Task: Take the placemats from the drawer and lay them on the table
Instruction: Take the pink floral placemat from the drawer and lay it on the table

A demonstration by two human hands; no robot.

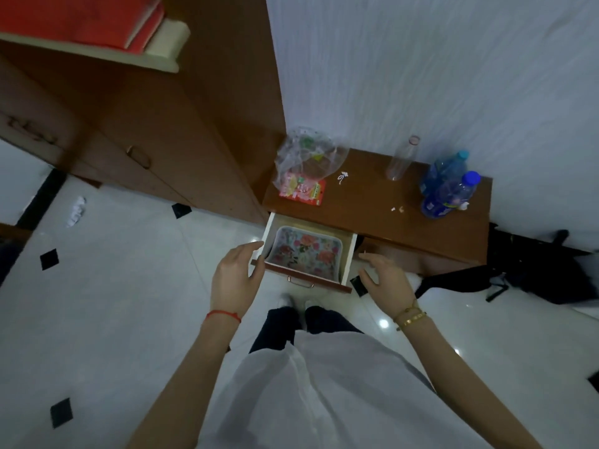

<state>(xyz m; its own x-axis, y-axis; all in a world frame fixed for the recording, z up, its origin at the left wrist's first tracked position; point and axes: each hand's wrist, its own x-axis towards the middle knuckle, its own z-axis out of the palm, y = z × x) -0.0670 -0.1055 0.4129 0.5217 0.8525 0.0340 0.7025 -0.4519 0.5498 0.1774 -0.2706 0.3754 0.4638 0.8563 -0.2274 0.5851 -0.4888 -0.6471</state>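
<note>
The drawer [351, 254] of the low brown table [372, 215] stands pulled out, its brass handle [301, 282] facing the person. Inside lies a flowered placemat [306, 251], pink and orange roses on a pale ground, its edges curling up against the white drawer walls; whether more lie under it I cannot tell.

The left hand [238, 273] hangs at the drawer's left front corner, fingers straight and loosely spread, holding nothing, with a red thread round the wrist. The right hand [387, 280] hovers just beside the drawer's right side, fingers relaxed and reaching forward, also holding nothing, with gold bracelets on the wrist.

On the table top sit a crumpled clear plastic bag [308, 157] over a red packet [303, 191], a clear empty bottle [402, 160] standing upright, and 2 blue-capped water bottles [449, 189] close together near the right end. A tall brown wardrobe [181, 124] stands to the left, and a black bag [534, 273] lies on the tiled floor to the right.
</note>
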